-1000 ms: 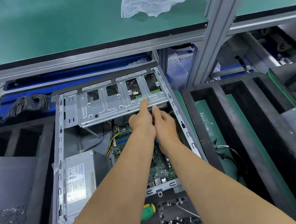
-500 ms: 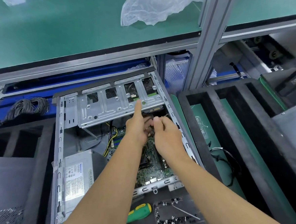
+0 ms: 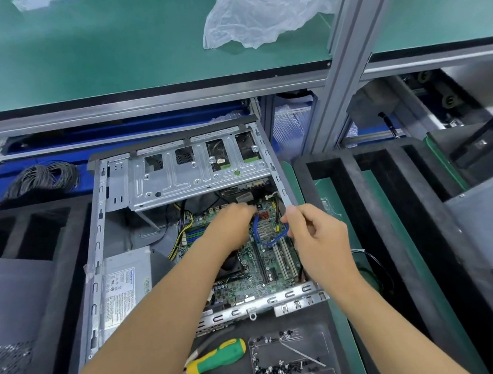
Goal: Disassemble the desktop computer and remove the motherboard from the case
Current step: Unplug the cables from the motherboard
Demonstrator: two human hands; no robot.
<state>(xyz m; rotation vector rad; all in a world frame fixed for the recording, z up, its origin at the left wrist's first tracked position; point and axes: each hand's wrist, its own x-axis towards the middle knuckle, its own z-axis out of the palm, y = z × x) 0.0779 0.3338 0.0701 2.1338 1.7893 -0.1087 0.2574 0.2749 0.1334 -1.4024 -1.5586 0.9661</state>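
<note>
Green motherboard point(image 3: 253, 256) lies flat inside the open grey metal computer case point(image 3: 98, 255), still seated beneath the raised silver drive cage point(image 3: 192, 173). Right hand point(image 3: 319, 240) pinches a looped blue cable point(image 3: 268, 238) above the board, likely lifting it clear of its socket. Left hand point(image 3: 230, 220) reaches in with curled fingers at the loop's other end; its exact grasp cannot be told.

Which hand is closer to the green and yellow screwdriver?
Left. The left hand works above the screwdriver, inside the case; the right hand is farther off to its right.
</note>
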